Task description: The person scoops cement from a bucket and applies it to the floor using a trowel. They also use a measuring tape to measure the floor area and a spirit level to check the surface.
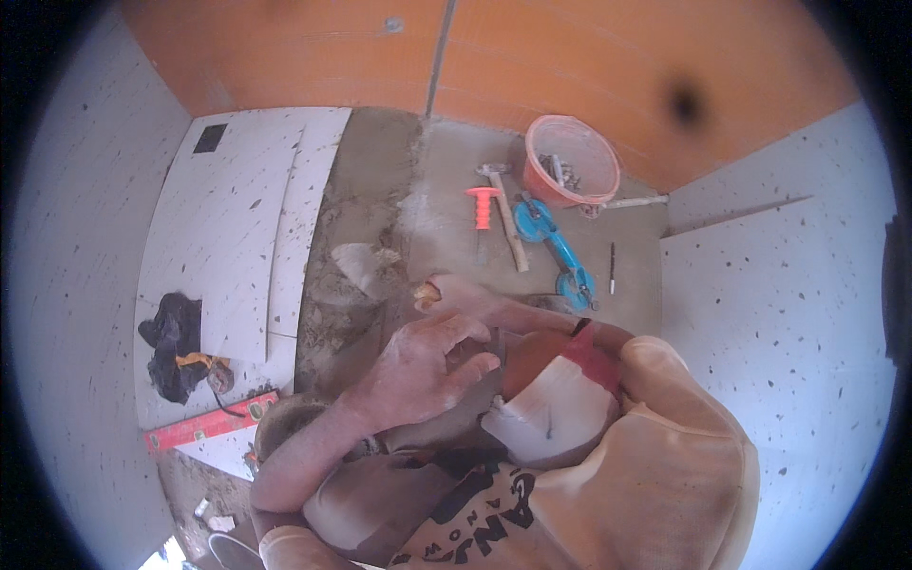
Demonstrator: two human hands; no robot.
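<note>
Dusty bare left hand [418,366], fingers spread loose, pulling a white-and-red fabric glove [556,404] onto the mostly hidden right hand [456,296], grip unclear, rough grey mortar floor [370,218] beyond.

— What carries everything here?

— The floor [446,180], a bare grey mortar bed in the middle, with white speckled tiles [228,237] already laid on its left part and more on the right.

— What lies on the mortar?

— An orange bucket [572,160] near the back wall; beside it a hammer [505,220], a chisel with a red hand guard [483,211], a blue double suction lifter [556,249] and a pencil [612,268]. A pale lump [364,266], maybe mortar or a rag, sits nearer the middle.

— And on the tiles?

— A black bundle of cloth [173,344] with something yellow on it, and just beside it a red spirit level [211,421] at the tile edge.
</note>
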